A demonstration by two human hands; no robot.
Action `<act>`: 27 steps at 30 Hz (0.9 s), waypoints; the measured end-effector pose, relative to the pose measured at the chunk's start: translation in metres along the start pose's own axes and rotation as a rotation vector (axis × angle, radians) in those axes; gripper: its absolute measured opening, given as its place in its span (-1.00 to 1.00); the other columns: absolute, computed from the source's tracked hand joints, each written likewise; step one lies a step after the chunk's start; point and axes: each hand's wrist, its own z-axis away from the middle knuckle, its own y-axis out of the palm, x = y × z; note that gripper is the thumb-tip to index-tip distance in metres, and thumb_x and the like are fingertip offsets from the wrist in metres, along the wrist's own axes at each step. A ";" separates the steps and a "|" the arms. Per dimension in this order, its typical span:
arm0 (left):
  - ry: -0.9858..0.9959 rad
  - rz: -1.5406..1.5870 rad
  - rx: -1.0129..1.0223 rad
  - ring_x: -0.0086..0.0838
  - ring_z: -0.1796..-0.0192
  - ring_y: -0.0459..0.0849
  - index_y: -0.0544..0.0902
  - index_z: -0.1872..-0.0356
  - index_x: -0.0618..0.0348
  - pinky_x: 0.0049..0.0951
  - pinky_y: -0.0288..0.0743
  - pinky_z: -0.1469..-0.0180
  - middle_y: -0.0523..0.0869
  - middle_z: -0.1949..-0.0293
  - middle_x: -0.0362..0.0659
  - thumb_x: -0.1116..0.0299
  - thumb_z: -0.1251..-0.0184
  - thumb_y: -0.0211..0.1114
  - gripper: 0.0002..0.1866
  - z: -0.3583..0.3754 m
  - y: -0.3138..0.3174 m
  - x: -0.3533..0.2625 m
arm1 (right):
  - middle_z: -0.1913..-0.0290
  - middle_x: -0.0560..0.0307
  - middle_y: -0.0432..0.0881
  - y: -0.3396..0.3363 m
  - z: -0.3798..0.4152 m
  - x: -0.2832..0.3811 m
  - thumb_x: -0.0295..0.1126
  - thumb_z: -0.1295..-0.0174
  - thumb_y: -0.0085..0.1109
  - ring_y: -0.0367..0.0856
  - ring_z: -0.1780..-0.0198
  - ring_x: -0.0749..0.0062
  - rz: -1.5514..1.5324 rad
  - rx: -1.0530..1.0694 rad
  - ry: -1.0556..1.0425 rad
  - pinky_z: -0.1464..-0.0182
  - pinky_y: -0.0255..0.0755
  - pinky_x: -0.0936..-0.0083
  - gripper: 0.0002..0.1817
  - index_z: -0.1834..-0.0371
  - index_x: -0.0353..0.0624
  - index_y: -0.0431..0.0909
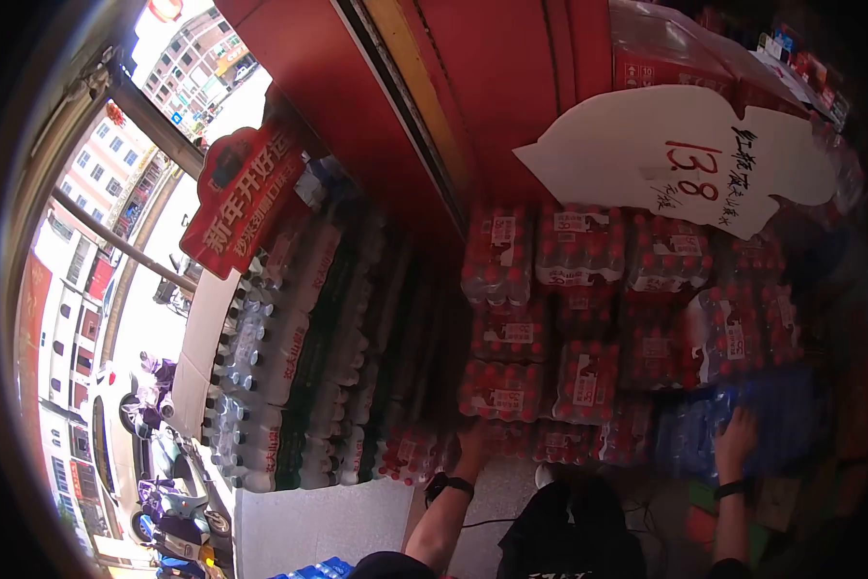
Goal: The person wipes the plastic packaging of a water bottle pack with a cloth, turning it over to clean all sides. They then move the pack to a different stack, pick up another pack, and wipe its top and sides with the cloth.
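Observation:
My left hand (471,452) reaches to the lower edge of the stacked red-capped bottle packs, beside a red-capped pack (500,390); its fingers are dark and hard to make out. My right hand (736,434) lies on a blue-wrapped pack (689,431) at the lower right, and its finger shape is blurred. Dark bands circle both wrists. More red-capped packs (580,241) are piled above, under a white sign (675,159) with handwritten red and black writing.
White and green bottle packs (299,357) stand in a tall stack on the left, below a red sign (241,203). Blue packs (318,569) lie at the bottom edge. A cable crosses the grey floor (328,521). Scooters (178,492) stand outside.

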 end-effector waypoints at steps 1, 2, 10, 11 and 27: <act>-0.002 -0.130 -0.177 -0.12 -0.09 0.79 0.66 -0.16 0.30 -0.17 0.66 -0.16 0.78 -0.05 0.08 0.13 -0.38 0.45 -0.50 -0.015 -0.005 0.005 | -0.07 -0.06 0.64 -0.007 -0.003 0.003 -0.34 -0.14 0.51 0.63 -0.13 -0.10 -0.007 0.021 0.000 -0.14 0.58 0.07 -0.56 -0.04 -0.21 0.55; -0.026 -0.255 -0.354 -0.11 -0.09 0.79 0.66 -0.17 0.32 -0.17 0.66 -0.16 0.78 -0.04 0.11 0.06 -0.36 0.47 -0.44 -0.031 -0.010 0.012 | -0.05 -0.07 0.64 -0.014 0.001 0.008 -0.36 -0.14 0.49 0.63 -0.12 -0.10 -0.052 0.034 -0.046 -0.14 0.58 0.06 -0.61 0.01 -0.21 0.58; -0.283 0.267 0.017 -0.21 -0.21 0.75 0.62 -0.30 0.44 -0.24 0.59 -0.24 0.75 -0.22 0.14 -0.17 -0.32 0.51 -0.17 -0.162 -0.040 0.064 | -0.12 -0.07 0.76 0.122 0.026 0.282 -0.30 -0.20 0.54 0.73 -0.22 0.15 -1.214 0.573 -0.396 -0.30 0.53 0.29 -0.45 -0.22 -0.31 0.64; -0.244 0.282 -0.001 -0.22 -0.20 0.75 0.61 -0.32 0.44 -0.24 0.59 -0.23 0.76 -0.22 0.13 -0.19 -0.30 0.52 -0.14 -0.161 -0.045 0.047 | -0.09 -0.04 0.77 0.172 0.037 0.313 -0.30 -0.21 0.54 0.73 -0.19 0.19 -1.296 0.593 -0.424 -0.27 0.54 0.28 -0.47 -0.19 -0.33 0.65; -0.369 0.192 0.027 -0.42 0.15 0.82 0.79 -0.03 0.44 -0.37 0.65 0.09 0.87 0.13 -0.04 -0.10 -0.31 0.55 -0.34 -0.154 -0.055 0.065 | 0.14 0.19 0.82 0.379 0.016 0.467 -0.14 -0.53 0.18 0.72 0.06 0.52 -1.523 1.207 -0.045 -0.03 0.57 0.37 -0.65 0.03 -0.13 0.85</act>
